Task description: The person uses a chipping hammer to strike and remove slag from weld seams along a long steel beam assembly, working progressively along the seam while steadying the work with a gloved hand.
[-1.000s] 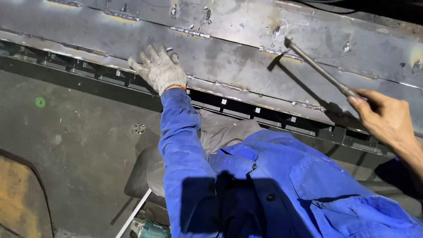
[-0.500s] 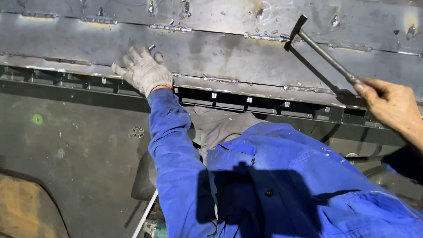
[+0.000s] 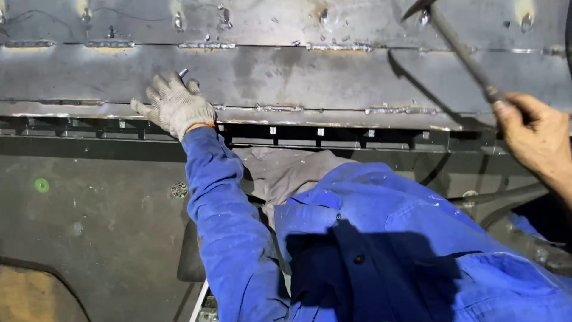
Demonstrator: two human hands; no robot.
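My left hand (image 3: 176, 107), in a grey knit glove, lies flat with fingers spread on a long welded steel plate (image 3: 286, 77) that runs across the top of the view. My bare right hand (image 3: 533, 137) grips the handle of a slim chipping hammer (image 3: 459, 50) at the upper right. The hammer's head is raised near the top edge, above the plate's upper weld seam (image 3: 333, 46). My blue work jacket (image 3: 369, 250) fills the lower middle.
Several short weld beads dot the plate's seams. Below the plate runs a dark slotted rail (image 3: 310, 134). A dark grimy floor (image 3: 89, 220) with a small green dot lies at lower left. A dark hose (image 3: 506, 197) curves at right.
The hammer has swung up and away from the plate toward the top edge. My gloved left hand has stayed flat on the plate, while the view has shifted slightly.
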